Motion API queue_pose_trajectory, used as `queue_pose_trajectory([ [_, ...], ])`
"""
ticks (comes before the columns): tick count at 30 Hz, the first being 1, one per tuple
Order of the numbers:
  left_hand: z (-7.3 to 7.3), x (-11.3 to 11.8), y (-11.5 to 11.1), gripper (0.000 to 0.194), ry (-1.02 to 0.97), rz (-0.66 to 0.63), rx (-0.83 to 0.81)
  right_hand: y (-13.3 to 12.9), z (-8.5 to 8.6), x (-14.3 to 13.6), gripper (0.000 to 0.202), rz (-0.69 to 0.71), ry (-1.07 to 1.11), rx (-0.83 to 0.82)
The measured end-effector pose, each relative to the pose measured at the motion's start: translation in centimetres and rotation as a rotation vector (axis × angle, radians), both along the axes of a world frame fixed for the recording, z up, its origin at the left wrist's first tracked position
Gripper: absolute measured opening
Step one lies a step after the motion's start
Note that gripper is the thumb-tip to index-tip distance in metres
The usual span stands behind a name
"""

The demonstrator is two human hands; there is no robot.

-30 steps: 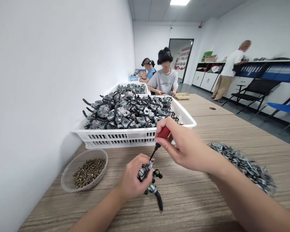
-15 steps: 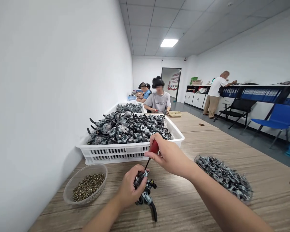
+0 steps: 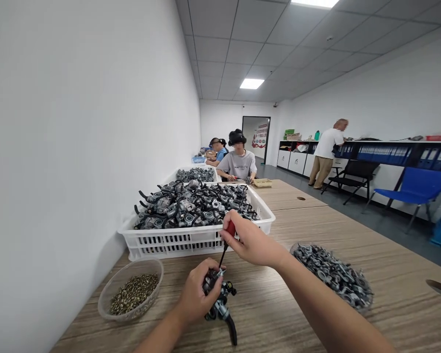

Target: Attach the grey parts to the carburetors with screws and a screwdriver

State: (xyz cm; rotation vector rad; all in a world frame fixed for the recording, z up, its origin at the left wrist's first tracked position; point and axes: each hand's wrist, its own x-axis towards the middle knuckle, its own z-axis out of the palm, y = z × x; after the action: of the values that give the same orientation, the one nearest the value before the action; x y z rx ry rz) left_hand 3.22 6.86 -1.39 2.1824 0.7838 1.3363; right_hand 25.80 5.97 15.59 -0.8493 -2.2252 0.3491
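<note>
My left hand (image 3: 196, 291) is closed around a carburetor (image 3: 221, 310), a grey metal body with black fittings and a short black hose pointing down toward me. It rests low over the table, its upper end partly covered by my fingers. In my right hand (image 3: 253, 241) is a screwdriver (image 3: 231, 228) with a red handle, gripped from above. Its dark shaft slants down to the top of the carburetor, beside my left fingertips. Whether the tip sits in a screw is too small to tell.
A white basket (image 3: 196, 237) piled with carburetors (image 3: 191, 206) stands ahead. At left is a clear bowl (image 3: 105, 303) of brass-coloured screws (image 3: 135, 293); at right, a clear tub of small metal parts (image 3: 330, 274). A co-worker (image 3: 238, 164) sits across the table (image 3: 279, 318).
The view has tilted up slightly, so the room sits lower in the picture. Both hands keep their hold on the carburetor and the screwdriver; the right fingers have shifted a little on the handle.
</note>
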Motion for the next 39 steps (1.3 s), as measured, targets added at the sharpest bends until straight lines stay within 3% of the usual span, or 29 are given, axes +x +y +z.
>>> queue_pose_trajectory([
  [5, 0.0, 0.1, 0.2, 0.007, -0.017, -0.002, 0.000, 0.7, -0.1, 0.9, 0.010, 0.151, 0.053, -0.102],
  [9, -0.1, 0.0, 0.4, 0.008, -0.020, 0.021, -0.016, -0.1, 0.6, 1.3, 0.006, 0.319, 0.050, -0.204],
  [12, -0.1, 0.1, 0.2, 0.011, -0.014, 0.030, 0.012, -0.7, 1.3, 1.8, 0.012, 0.344, -0.027, -0.221],
  [17, 0.1, 0.3, -0.4, 0.017, -0.019, 0.025, 0.104, 0.5, 0.9, 2.4, 0.010, 0.289, 0.068, -0.252],
  [21, 0.1, 0.4, -0.4, 0.021, -0.038, 0.018, 0.128, 1.5, 0.4, 2.6, 0.014, 0.193, 0.039, -0.184],
  [32, 0.0, 0.5, -0.9, 0.016, 0.004, 0.105, 0.106, -0.8, 0.4, 0.4, 0.010, -0.103, -0.071, -0.017],
  [39, 0.5, 0.9, -1.2, 0.020, 0.036, 0.141, 0.106, 0.1, 0.0, -0.3, 0.021, -0.262, -0.116, 0.070],
])
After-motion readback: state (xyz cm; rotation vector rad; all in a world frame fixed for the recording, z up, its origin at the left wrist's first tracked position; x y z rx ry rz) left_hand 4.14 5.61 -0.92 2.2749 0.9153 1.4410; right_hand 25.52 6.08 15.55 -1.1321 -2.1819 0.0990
